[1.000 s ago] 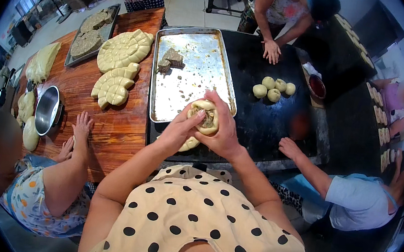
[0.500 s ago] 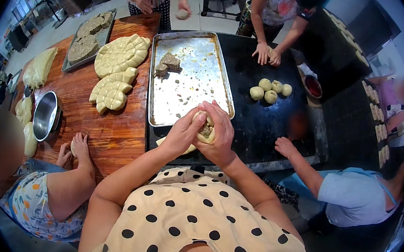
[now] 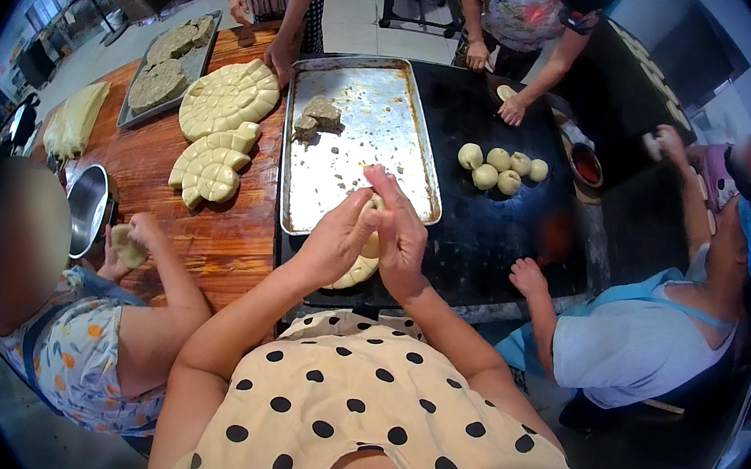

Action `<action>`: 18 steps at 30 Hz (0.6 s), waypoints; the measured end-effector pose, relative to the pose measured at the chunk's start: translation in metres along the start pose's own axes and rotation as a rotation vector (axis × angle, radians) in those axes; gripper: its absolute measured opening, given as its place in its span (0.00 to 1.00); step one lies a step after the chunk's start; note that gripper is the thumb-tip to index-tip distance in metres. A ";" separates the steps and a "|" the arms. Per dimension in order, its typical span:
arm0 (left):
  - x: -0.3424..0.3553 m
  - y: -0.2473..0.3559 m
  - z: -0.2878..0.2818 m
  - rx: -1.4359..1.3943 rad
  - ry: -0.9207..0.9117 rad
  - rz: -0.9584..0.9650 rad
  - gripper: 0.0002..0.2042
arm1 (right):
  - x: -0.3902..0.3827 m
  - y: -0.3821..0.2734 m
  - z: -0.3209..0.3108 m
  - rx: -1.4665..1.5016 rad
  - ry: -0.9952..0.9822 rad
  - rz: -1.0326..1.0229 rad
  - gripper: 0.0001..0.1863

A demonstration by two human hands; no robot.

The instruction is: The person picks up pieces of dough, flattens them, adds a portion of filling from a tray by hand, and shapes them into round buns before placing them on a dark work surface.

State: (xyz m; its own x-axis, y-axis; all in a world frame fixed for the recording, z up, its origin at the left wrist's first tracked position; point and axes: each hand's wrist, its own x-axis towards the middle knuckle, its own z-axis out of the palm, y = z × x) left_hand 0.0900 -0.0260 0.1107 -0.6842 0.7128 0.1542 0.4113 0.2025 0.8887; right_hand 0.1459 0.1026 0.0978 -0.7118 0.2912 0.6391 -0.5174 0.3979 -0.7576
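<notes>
My left hand (image 3: 343,236) and my right hand (image 3: 399,232) are cupped together, fingers pointed forward, around a piece of pale dough (image 3: 377,204) that is mostly hidden between them. They hang over the near edge of a stained metal tray (image 3: 372,97), which holds crumbly grey-brown lumps (image 3: 319,114). Under my hands, a piece of scored pale dough (image 3: 353,273) rests on the black worktop (image 3: 476,236). Several pale dough balls (image 3: 511,162) sit to the right of the tray. Two large scored dough pieces (image 3: 230,96) lie to its left on the wooden table.
Co-workers stand around me: two opposite (image 3: 518,11), one at my left (image 3: 122,336) holding flattened dough (image 3: 129,247), others at my right (image 3: 638,345). The wooden table (image 3: 247,239) also bears a steel bowl (image 3: 90,209) and a tray of brown mixture (image 3: 158,83). A red bowl (image 3: 587,165) stands right.
My hands have closed further over the dough, hiding its filling. The left co-worker has lifted flattened dough, one opposite reaches to the tray's corner, and the right one has raised an arm.
</notes>
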 end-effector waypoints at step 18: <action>0.008 -0.013 0.006 -1.407 0.078 -0.402 0.20 | 0.014 -0.017 0.007 -0.212 -0.118 -0.154 0.12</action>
State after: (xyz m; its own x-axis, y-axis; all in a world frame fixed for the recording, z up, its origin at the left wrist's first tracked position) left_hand 0.0829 -0.0191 0.0974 -0.6574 0.7212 -0.2184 -0.6938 -0.4662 0.5489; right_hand 0.1408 0.0937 0.1184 -0.6894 0.1150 0.7152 -0.5215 0.6065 -0.6002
